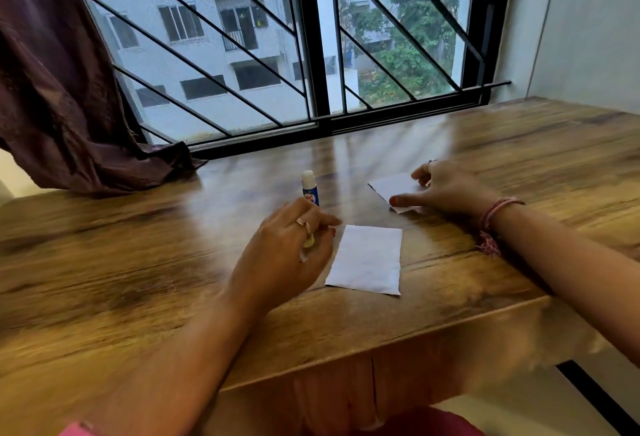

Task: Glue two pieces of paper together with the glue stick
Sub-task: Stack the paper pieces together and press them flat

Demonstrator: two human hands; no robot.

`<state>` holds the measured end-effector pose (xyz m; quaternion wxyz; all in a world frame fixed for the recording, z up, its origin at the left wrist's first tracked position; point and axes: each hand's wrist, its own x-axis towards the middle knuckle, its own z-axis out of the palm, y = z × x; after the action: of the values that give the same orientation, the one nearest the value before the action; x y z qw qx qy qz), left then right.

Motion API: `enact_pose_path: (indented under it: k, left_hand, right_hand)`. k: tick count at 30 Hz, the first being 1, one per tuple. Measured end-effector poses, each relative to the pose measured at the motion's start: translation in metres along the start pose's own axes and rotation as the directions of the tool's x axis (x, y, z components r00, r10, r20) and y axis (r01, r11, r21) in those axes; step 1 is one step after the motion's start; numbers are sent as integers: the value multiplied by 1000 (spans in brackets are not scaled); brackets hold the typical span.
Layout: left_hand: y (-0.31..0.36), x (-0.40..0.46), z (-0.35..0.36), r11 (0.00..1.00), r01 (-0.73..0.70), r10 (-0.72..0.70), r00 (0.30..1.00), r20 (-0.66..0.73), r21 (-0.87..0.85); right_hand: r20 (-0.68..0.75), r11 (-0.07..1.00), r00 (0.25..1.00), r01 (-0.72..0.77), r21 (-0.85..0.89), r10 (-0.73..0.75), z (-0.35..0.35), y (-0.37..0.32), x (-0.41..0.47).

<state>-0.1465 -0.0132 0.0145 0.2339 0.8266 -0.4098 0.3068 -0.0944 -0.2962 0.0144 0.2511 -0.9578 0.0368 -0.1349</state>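
A blue-and-white glue stick (310, 190) stands upright on the wooden table (138, 262), its white top bare. My left hand (291, 252) lies just in front of it, fingers curled around a small yellow cap (309, 240). A white paper piece (367, 259) lies flat beside that hand, to its right. Farther back on the right, a second white paper piece (393, 187) is pinched between the thumb and fingers of my right hand (446, 187), which covers its right part.
A dark purple curtain (69, 106) drapes onto the table's back left corner. A barred window (311, 54) runs along the far edge. The table's front edge (381, 342) is close to me, and a white wall (588, 37) stands at right.
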Motion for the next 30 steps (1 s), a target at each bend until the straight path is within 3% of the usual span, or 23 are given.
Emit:
enact_pose_path:
  k: [4,9,17,23,30]
  left_hand:
    - [7,0,-2,984,-180,175,948,264,-6]
    - [11,-1,0,989,-148,127,885,448,12]
    - [9,2,6,989,-105,32,839,543,104]
    - [12,6,2,999,-10,-13,821,570,37]
    - [13,17,-2,990,116,-28,718,696,-80]
  right_hand:
    - [76,999,997,22,32,-25,-2,4,1]
    - [203,992,979,-28,121,3,-9,6,-1]
    - [289,982,956,-10,189,-46,-17,15,-1]
    - [335,983,940,3,182,-65,-26,22,-2]
    - [456,977,879,48,208,-141,-44,33,-6]
